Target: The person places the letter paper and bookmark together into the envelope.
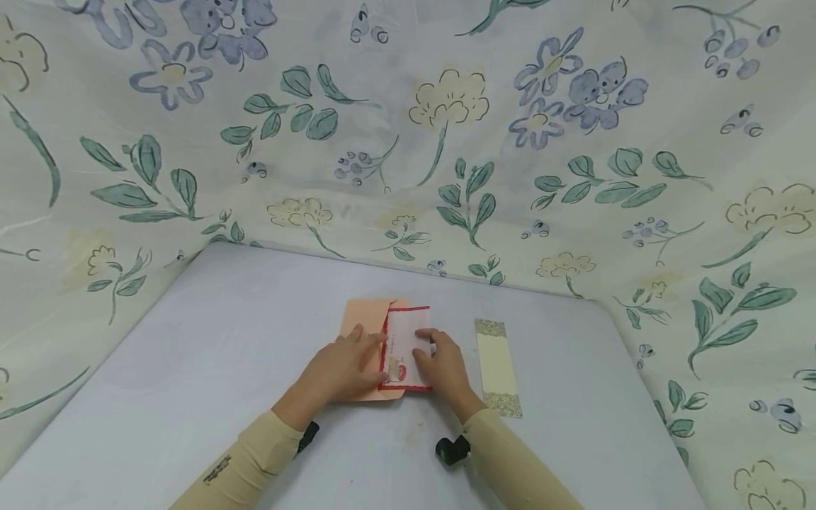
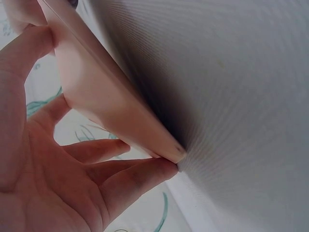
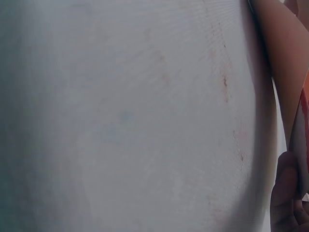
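A peach envelope point(image 1: 363, 313) lies in the middle of the table. A white card with a red border point(image 1: 408, 336) overlaps its right side; whether the card's left edge is tucked inside cannot be told. My left hand point(image 1: 343, 365) grips the envelope with fingers spread, the thumb by the card's lower left corner. In the left wrist view, fingertips touch the lower edge of the envelope point(image 2: 91, 87), which is tilted up from the table. My right hand point(image 1: 444, 361) pinches the card's right edge. Only fingertips point(image 3: 286, 183) and part of the card show in the right wrist view.
A cream strip with glittery gold ends point(image 1: 496, 365) lies to the right of the card. Black devices point(image 1: 451, 450) are at both wrists. The white table point(image 1: 255, 319) ends at a flowered cloth backdrop point(image 1: 382, 142) behind and at the sides.
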A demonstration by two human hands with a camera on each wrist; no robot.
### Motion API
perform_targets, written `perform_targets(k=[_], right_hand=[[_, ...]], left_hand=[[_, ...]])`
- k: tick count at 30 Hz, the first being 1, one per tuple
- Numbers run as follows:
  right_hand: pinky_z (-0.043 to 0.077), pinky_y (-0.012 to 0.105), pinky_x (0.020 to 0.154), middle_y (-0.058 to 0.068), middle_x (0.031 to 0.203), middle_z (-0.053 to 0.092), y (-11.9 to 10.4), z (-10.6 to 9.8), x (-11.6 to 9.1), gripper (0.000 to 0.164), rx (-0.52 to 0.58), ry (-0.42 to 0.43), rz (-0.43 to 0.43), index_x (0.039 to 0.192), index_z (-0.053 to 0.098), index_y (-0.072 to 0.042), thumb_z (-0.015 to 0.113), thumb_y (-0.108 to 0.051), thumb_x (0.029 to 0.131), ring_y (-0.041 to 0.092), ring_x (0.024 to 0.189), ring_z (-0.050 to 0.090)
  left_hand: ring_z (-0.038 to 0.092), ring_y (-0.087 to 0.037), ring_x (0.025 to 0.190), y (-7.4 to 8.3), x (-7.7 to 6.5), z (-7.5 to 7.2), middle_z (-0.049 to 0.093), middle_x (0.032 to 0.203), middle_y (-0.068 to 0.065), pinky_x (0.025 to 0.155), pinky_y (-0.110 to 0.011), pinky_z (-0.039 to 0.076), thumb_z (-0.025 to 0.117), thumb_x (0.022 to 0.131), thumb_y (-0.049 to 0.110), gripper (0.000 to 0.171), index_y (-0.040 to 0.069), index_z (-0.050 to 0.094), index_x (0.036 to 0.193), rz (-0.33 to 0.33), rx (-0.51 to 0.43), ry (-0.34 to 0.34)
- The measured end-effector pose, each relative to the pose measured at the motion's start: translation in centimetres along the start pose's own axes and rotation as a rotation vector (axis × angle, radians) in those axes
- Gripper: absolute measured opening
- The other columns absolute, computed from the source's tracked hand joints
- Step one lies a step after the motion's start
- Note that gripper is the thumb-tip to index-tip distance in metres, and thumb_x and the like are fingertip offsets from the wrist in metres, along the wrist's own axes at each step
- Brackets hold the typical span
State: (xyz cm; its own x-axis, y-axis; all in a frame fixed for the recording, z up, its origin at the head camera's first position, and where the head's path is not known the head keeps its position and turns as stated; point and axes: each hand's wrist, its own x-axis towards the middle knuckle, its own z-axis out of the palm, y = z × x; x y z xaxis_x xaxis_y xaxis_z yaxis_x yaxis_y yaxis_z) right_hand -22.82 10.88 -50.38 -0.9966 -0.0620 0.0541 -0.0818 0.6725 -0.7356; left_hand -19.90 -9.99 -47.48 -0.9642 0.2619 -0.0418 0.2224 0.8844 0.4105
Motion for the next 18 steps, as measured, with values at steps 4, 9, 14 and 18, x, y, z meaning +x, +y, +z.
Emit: perform_targets(k=[4, 9, 14, 18], right_hand=[[0.052, 0.045, 0.096, 0.009, 0.133, 0.063, 0.03, 0.01, -0.04, 0.032, 0.000, 0.000, 0.009, 0.127, 0.067, -0.013, 0.070, -0.019, 0.096, 0.026, 0.115, 0.060], [0.052, 0.046, 0.096, 0.010, 0.131, 0.065, 0.24, -0.11, -0.17, 0.033, 0.007, 0.007, -0.010, 0.128, 0.066, -0.013, 0.069, -0.019, 0.096, 0.026, 0.116, 0.061], [0.054, 0.041, 0.088, 0.010, 0.127, 0.067, 0.68, -0.21, -0.22, 0.036, 0.023, 0.025, -0.059, 0.131, 0.065, -0.014, 0.070, -0.019, 0.096, 0.022, 0.106, 0.062], [0.053, 0.036, 0.081, 0.008, 0.125, 0.066, 0.94, -0.39, -0.24, 0.038, 0.032, 0.028, -0.068, 0.135, 0.063, -0.016, 0.068, -0.021, 0.097, 0.017, 0.093, 0.061]], left_hand=[[0.046, -0.059, 0.130, 0.12, -0.05, -0.07, 0.040, 0.155, -0.028, 0.101, -0.067, 0.043, 0.075, 0.085, 0.053, 0.074, 0.022, 0.054, 0.149, 0.000, 0.004, -0.002], [0.046, -0.059, 0.131, 0.33, 0.01, -0.18, 0.039, 0.155, -0.028, 0.101, -0.066, 0.043, 0.075, 0.086, 0.052, 0.073, 0.021, 0.053, 0.149, 0.000, 0.012, -0.007], [0.047, -0.058, 0.131, 0.33, -0.05, -0.19, 0.040, 0.155, -0.028, 0.102, -0.066, 0.043, 0.075, 0.086, 0.052, 0.073, 0.020, 0.053, 0.148, -0.006, 0.016, -0.006], [0.047, -0.058, 0.130, 0.22, 0.02, -0.08, 0.040, 0.155, -0.029, 0.101, -0.066, 0.044, 0.076, 0.085, 0.052, 0.074, 0.020, 0.054, 0.147, -0.002, 0.021, 0.005]])
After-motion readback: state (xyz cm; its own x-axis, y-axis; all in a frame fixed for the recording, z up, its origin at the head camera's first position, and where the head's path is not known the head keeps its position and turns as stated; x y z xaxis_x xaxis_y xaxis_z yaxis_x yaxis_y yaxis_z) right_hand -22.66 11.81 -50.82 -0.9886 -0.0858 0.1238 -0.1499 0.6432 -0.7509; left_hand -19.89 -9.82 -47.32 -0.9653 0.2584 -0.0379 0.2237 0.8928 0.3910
